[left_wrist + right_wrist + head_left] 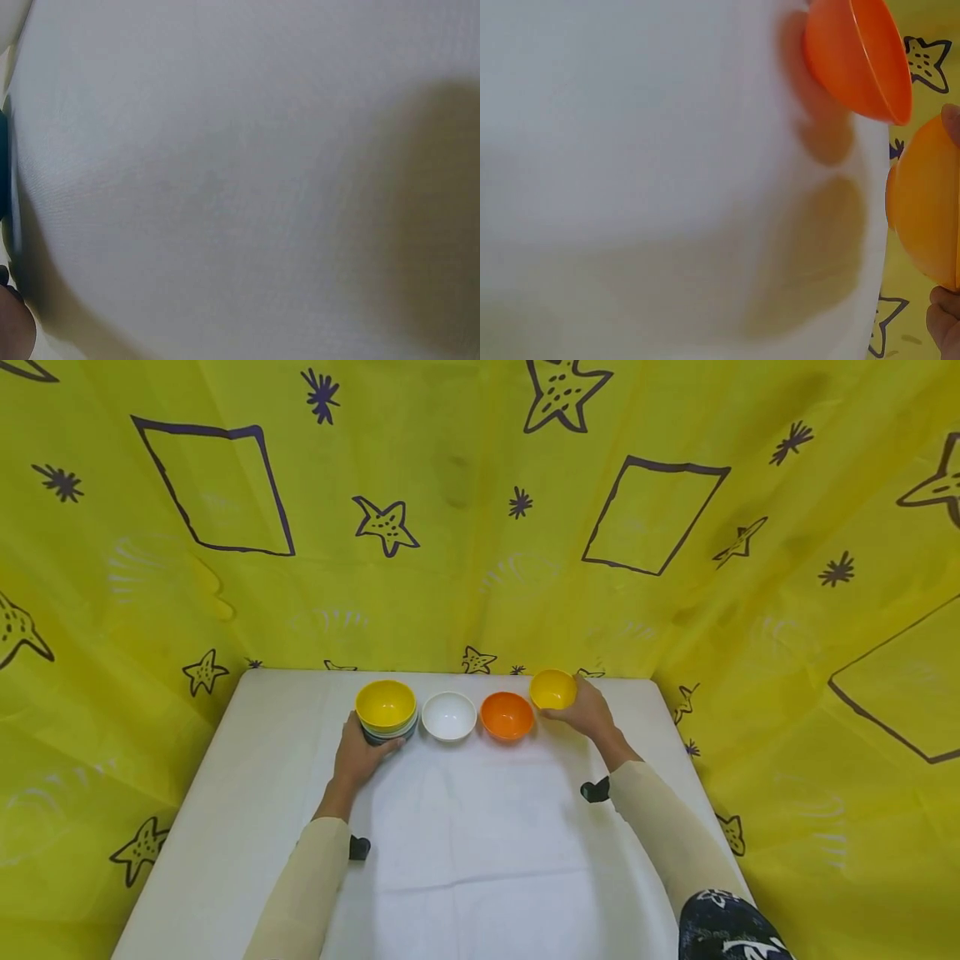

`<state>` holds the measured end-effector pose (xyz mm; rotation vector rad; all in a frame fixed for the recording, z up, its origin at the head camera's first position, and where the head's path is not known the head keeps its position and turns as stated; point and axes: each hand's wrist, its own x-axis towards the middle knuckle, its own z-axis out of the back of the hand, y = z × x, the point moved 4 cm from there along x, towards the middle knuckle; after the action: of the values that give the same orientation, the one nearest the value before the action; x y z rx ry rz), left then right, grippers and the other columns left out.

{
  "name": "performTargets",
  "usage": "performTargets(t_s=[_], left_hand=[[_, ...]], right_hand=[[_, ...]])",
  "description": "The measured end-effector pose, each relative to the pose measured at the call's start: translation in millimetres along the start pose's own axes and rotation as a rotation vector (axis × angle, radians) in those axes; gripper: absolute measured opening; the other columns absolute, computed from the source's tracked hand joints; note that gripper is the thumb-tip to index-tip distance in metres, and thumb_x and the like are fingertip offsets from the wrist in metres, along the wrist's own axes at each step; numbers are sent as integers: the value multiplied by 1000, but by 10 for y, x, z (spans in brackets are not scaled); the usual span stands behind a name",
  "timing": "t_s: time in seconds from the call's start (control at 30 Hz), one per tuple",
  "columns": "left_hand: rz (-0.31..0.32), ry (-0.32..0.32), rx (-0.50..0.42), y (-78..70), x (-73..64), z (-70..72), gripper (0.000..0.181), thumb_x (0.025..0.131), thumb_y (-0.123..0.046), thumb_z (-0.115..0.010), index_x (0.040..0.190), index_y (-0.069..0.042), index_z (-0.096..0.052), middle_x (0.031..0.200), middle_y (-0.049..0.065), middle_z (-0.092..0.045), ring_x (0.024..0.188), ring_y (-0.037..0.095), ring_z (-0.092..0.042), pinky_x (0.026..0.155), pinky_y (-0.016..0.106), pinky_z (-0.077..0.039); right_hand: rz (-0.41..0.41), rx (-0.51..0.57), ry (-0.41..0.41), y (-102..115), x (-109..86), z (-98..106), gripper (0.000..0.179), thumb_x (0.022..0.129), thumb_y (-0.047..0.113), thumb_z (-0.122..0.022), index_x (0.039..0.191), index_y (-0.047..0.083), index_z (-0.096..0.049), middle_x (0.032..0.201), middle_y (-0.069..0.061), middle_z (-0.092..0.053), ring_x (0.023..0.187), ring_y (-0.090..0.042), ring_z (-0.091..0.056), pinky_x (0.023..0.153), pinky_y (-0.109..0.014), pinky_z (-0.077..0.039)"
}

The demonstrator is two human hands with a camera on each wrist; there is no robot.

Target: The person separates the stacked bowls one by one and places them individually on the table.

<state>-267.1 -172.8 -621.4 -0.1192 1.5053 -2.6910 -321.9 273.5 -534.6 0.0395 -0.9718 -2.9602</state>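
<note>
At the back left of the table, my left hand [358, 758] grips a stack of bowls, its thumb along the front. A yellow bowl [385, 706] tops the stack, with paler rims and a dark teal bowl [375, 738] below. A sliver of teal bowl [3, 169] and a fingertip [15, 322] show in the left wrist view. My right hand [588, 710] holds another yellow bowl [926, 202] by its sides, raised off the table with its shadow apart from it. Between the hands stand a white bowl [449, 717] and an orange bowl [507, 717], both upright.
The white-covered table [480, 827] ends at the back against a yellow curtain [450, 602] printed with stars and frames. More curtain hangs along both sides. Small dark pieces [596, 790] show beside both wrists.
</note>
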Motion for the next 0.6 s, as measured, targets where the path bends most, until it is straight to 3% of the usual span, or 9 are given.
performTargets(t_s=[0.6], left_hand=[[8,4,-3,47,22,-19,106,82,-37,-92,161,-9,-28,158,16,-43,149,36,-37,126,55,-23]], right_hand=[[-51,4,34,-269,-126,-158,99,76,41,-89,146,-10,-42,137,-32,-56,123,-48,-55,110,-63,-44]])
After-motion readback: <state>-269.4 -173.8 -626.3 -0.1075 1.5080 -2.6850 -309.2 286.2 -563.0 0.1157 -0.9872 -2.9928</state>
